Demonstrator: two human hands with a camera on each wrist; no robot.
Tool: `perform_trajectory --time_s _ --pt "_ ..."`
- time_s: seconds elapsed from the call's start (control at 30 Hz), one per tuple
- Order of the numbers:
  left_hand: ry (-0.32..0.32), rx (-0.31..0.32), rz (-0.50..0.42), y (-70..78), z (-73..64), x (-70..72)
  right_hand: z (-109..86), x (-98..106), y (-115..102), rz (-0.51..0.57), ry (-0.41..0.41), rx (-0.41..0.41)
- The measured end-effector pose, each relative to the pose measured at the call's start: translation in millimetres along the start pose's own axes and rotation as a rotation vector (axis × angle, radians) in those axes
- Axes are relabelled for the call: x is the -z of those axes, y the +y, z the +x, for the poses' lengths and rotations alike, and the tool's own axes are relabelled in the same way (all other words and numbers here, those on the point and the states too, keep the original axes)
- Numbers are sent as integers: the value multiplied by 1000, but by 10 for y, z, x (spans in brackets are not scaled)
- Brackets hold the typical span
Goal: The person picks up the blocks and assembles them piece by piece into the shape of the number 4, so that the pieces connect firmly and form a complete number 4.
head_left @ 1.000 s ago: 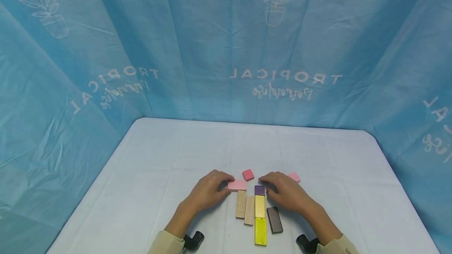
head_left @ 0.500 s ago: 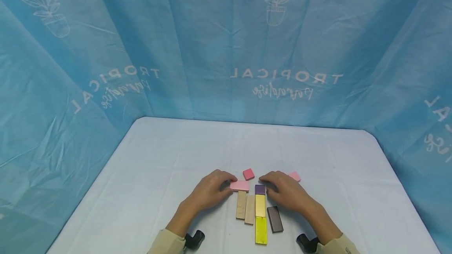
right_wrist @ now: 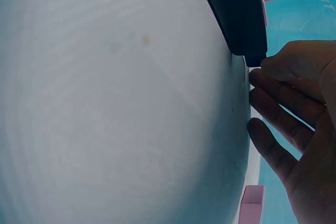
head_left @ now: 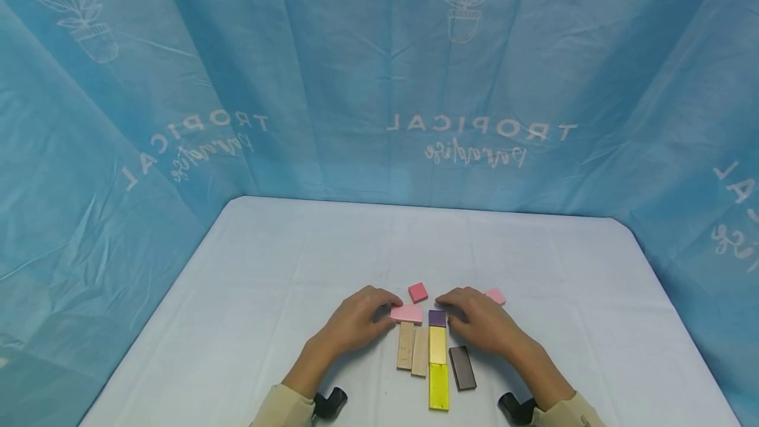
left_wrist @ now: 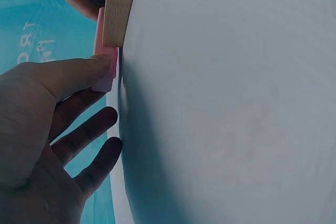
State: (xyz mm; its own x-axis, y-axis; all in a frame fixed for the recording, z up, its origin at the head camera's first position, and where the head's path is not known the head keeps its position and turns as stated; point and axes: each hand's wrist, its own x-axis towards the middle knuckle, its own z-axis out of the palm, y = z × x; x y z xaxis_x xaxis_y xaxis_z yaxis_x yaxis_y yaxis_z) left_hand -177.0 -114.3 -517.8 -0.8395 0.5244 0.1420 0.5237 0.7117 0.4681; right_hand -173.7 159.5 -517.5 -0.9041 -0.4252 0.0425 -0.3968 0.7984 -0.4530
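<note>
In the head view my left hand (head_left: 354, 323) pinches a pink block (head_left: 406, 313) between thumb and index finger, just behind two plain wooden blocks (head_left: 405, 346). The left wrist view shows the thumb on the pink block (left_wrist: 104, 82), the other fingers spread. My right hand (head_left: 486, 325) curves loosely around the far right corner of a small purple block (head_left: 437, 318), the thumb at its right side. In the right wrist view its fingers are extended and hold nothing visible. The purple block heads a column with a pale yellow block (head_left: 437, 346) and a bright yellow block (head_left: 439, 387).
A red square block (head_left: 418, 292) lies behind, between the hands. A dark brown block (head_left: 462, 368) sits slightly angled right of the yellow column. Another pink block (head_left: 495, 296) lies beyond the right hand. All rest on a white-covered table (head_left: 237, 269), with blue curtains (head_left: 332, 84) around it.
My left hand has slid the pink block a little to the right, closer to the purple block. The right hand has stayed almost still.
</note>
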Motion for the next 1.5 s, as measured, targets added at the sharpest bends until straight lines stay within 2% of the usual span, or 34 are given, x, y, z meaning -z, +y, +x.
perform_trajectory --time_s 0.57,0.87,1.2,1.5 --pt "-9 0 2 56 21 -39 1 1 2 8 0 -6" --pt "14 -9 46 72 34 -67 -2 -9 4 8 -4 -10" --pt "-4 14 72 93 39 -66 -14 -8 -4 16 15 7" --pt "-5 14 76 98 52 -56 -18 3 -14 32 15 -13"
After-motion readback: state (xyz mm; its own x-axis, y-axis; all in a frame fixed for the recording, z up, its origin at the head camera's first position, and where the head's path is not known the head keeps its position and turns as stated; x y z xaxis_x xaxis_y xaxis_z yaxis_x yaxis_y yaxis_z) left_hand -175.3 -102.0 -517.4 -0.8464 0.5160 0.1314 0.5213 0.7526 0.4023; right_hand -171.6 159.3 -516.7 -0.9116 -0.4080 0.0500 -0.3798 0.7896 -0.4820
